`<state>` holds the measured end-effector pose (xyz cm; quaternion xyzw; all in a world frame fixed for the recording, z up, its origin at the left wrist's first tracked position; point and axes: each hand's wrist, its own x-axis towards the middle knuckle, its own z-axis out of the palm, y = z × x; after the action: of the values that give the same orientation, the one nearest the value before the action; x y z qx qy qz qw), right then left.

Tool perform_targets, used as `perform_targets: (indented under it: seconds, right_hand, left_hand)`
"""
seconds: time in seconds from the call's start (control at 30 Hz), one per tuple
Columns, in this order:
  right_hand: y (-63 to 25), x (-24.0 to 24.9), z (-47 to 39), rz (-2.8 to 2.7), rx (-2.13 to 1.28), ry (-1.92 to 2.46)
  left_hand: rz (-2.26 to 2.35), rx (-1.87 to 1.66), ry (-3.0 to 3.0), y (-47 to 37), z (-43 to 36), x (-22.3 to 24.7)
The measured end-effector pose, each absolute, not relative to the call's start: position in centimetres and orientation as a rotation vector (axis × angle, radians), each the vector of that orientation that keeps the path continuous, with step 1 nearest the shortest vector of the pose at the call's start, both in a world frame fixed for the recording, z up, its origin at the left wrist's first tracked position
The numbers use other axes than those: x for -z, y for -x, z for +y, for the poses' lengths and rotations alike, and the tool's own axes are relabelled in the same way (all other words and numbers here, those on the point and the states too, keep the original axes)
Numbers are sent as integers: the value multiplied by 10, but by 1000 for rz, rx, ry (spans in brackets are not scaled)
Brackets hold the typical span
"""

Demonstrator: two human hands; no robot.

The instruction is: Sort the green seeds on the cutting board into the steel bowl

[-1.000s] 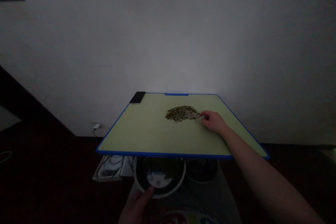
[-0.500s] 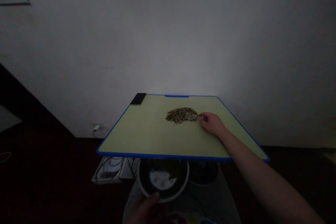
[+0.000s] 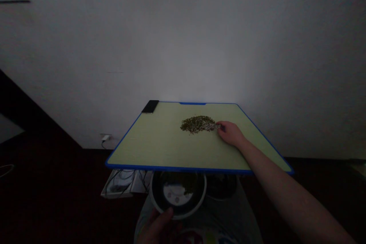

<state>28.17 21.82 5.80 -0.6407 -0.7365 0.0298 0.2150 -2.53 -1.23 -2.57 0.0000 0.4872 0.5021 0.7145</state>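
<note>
A loose pile of small greenish-brown pieces point(image 3: 197, 124), like seeds or beans mixed with paler bits, lies spread on a pale yellow-green table top point(image 3: 160, 148) with a blue rim. At the pile's right edge my right hand point(image 3: 230, 133) rests with thumb and forefinger pinched together among the pale bits; what sits between the fingertips is too small to make out. Below the front edge, my left hand point(image 3: 158, 225) grips the near rim of a round light-rimmed bowl point(image 3: 183, 215), thumb over the rim. Some greenish material shows inside the bowl.
A dark phone point(image 3: 150, 106) lies at the table's far left corner. A second dark bowl point(image 3: 221, 187) stands at my lap, right of the first. Cables fill a white box point(image 3: 118, 185) on the floor; a plug point(image 3: 105, 137) is in the wall point(image 3: 183, 45) behind.
Both hands keep nearly the same places, with the right fingers still at the pile's right edge. The whole view has shifted very slightly upward.
</note>
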Motion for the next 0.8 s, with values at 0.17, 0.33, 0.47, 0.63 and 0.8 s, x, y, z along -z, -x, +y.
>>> perform_targets:
  seconds: [0.17,0.33,0.47,0.63,0.8]
  right_hand:
    - [-282,-58,217,-2049,-113,1756]
    - [-282,-56,217,-2051,-138,1758]
    - [-282,-55,218,-2076,-120,1723]
    - [-278,-57,216,-2079,-86,1734]
    - [-276,-58,215,-2047,-83,1751]
  left_hand:
    - [1134,-1116,24,24,-12,26]
    - [1121,-1140,17,23,-12,25]
    - [1142,-1119,38,21,-13,18]
    - [1077,-1113,13,19,-13,11]
    - [1091,-1108,12,21,-13,16]
